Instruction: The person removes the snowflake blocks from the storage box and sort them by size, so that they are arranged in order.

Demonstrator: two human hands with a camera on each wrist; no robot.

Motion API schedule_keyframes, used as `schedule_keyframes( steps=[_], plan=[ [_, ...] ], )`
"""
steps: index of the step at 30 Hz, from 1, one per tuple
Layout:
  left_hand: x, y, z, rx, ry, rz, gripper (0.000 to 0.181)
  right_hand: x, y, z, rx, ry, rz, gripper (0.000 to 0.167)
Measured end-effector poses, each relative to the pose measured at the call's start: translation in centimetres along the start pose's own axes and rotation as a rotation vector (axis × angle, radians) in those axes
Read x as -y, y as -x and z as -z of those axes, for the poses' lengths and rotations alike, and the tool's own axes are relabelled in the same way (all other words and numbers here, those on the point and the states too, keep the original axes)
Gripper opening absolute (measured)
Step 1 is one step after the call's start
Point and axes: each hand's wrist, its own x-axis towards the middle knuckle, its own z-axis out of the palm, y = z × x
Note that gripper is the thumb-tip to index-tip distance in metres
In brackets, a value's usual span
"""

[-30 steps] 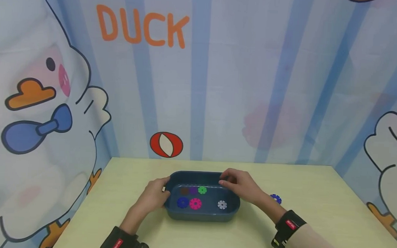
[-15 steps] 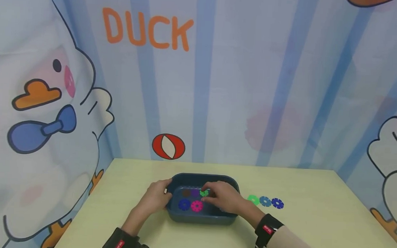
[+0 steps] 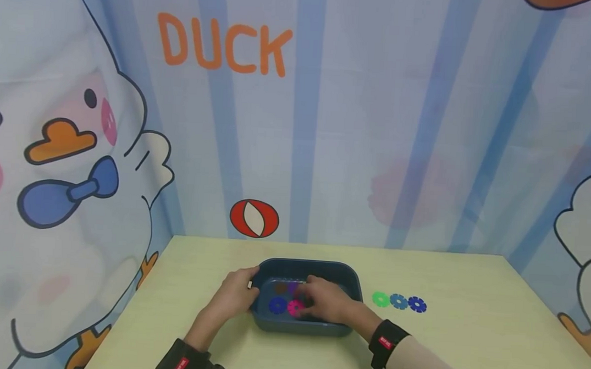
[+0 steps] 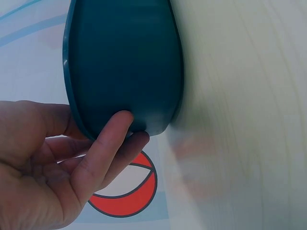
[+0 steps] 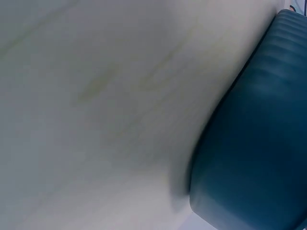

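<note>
A dark blue plastic tub (image 3: 304, 328) stands on the table with flower-shaped plastic discs inside. My left hand (image 3: 233, 292) grips its left end; in the left wrist view the fingers (image 4: 103, 153) lie against the outer wall. My right hand (image 3: 327, 302) is down inside the tub, fingers bent, beside a pink disc (image 3: 294, 308). A dark blue disc (image 3: 277, 305), a brown disc (image 3: 280, 287) and a partly covered purple disc (image 3: 292, 287) lie to its left. Whether the fingertips pinch a disc is unclear. The hand covers the tub's right part. Only the outer wall (image 5: 254, 134) shows in the right wrist view.
Right of the tub, a green disc (image 3: 380, 299), a light blue disc (image 3: 398, 301) and a dark blue disc (image 3: 417, 304) lie in a row on the pale yellow table (image 3: 457, 334). A printed duck curtain (image 3: 347, 126) hangs behind.
My right hand has moved left and down from the tub's right rim, past the green disc, to the pink one. The green and white discs inside are now covered. The left hand keeps its grip.
</note>
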Motion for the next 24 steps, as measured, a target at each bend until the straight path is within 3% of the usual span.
schedule_keyframes(
  steps=[14, 20, 24],
  plan=[
    [-0.2, 0.0, -0.4, -0.002, -0.019, -0.008, 0.057, -0.1, 0.3, 0.3, -0.006, -0.076, 0.002, 0.029],
    [0.0, 0.1, -0.5, -0.001, -0.03, -0.014, 0.057, -1.0, 1.6, 2.1, -0.058, -0.124, 0.023, 0.017],
    [0.0, 0.0, -0.3, -0.007, -0.042, -0.004, 0.058, -1.8, 2.6, 3.6, -0.101, -0.246, -0.017, 0.019]
  ],
)
